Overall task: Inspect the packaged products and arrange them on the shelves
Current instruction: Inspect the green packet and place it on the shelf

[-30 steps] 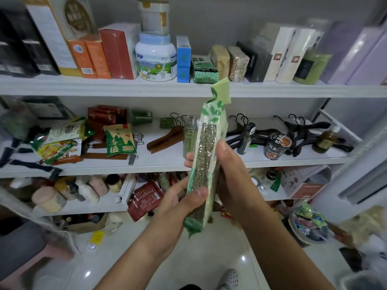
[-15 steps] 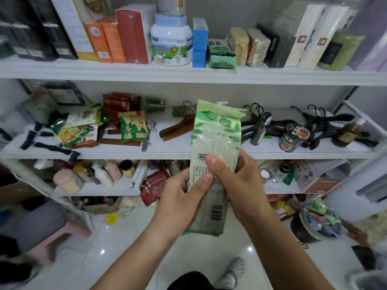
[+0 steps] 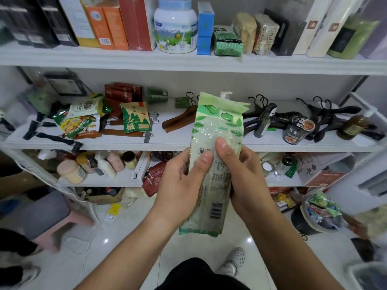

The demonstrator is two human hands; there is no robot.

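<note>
Left hand (image 3: 180, 185) and right hand (image 3: 245, 181) both grip the upright green packet (image 3: 217, 126), thumbs pressed on its face.

View: one, head-worn, wide-angle.
Facing: the shelves (image 3: 188, 61), roughly square-on, tilted forward and down.
Lower edge: floor (image 3: 125, 237) and the wearer's own shoe (image 3: 234, 260).
Nearest the lens: left hand (image 3: 178, 185), right hand (image 3: 247, 181), green packet (image 3: 217, 126); the shelves are just behind.
Shelf lines bow at the margins.

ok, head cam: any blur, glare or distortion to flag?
Head view: green packet, left hand and right hand sharp; frame edges smeared, worst in the lower corners; top shelf bows from the wide lens; small light glints on the floor.
</note>
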